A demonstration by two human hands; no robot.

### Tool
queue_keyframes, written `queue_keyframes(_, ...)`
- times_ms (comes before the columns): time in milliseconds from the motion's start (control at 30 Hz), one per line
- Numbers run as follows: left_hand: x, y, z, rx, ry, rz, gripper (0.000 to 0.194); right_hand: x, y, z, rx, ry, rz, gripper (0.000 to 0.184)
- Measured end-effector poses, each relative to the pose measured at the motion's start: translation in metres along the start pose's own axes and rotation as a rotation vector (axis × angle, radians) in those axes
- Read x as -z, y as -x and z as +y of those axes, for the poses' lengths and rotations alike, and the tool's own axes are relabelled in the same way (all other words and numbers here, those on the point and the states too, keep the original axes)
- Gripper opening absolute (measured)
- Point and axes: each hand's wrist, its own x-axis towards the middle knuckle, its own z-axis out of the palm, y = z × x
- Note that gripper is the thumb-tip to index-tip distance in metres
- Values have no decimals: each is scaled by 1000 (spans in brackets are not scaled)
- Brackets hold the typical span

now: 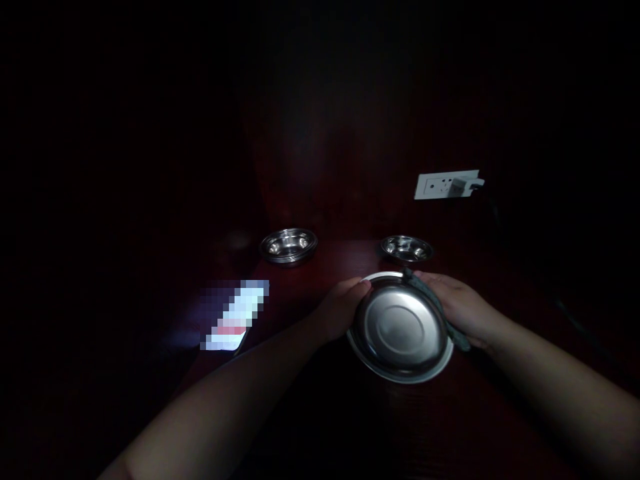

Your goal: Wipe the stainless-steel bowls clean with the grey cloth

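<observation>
A round, shallow stainless steel bowl (pixel 397 327) is held up above the dark red table, its underside turned toward me. My left hand (pixel 345 307) grips its left rim, the thumb lying on the outer face and the other fingers hidden behind. On the other side, my right hand (pixel 453 303) is closed on a dark grey-green cloth (pixel 435 300), which is pressed along the right rim of the bowl. Most of the right fingers are hidden by the cloth and the bowl.
A few nested steel bowls (pixel 289 247) stand at the back left of the table (pixel 345 257). Another steel bowl (pixel 407 249) sits at the back right. A lit phone (pixel 237 317) lies left. On the wall, a white socket (pixel 445 185) carries a plugged-in charger (pixel 467 183). The surroundings are very dark.
</observation>
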Motion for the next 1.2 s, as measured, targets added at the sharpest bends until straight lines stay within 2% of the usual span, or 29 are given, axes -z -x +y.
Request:
queue_keyframes(100,-1,1,-3,-10,24,16,27,0,0,0,-2,21,-13,21)
queue_keyframes(200,-2,1,-6,-25,86,98,30,2,-3,1,53,29,10,23)
queue_keyframes(333,-1,-1,-11,-57,144,249,31,5,-12,4,203,6,186,24)
queue_keyframes(367,-1,-1,-13,-41,187,249,30,6,-13,4,242,-1,242,24)
queue_keyframes(467,-3,-1,-18,27,350,150,34,7,-17,3,321,-19,372,26)
queue_keyframes(567,-6,1,-22,9,367,56,43,5,-18,4,338,-51,415,31)
queue_keyframes(600,-7,3,-22,-8,376,13,48,5,-18,5,331,-67,414,33)
queue_keyframes(700,-9,6,-20,-57,370,-7,56,4,-18,8,286,-93,420,37)
queue_keyframes(933,-3,6,-15,-74,319,39,52,6,-19,12,283,-40,379,35)
queue_keyframes(1200,-3,6,-9,-102,349,61,61,4,-16,7,254,-60,329,28)
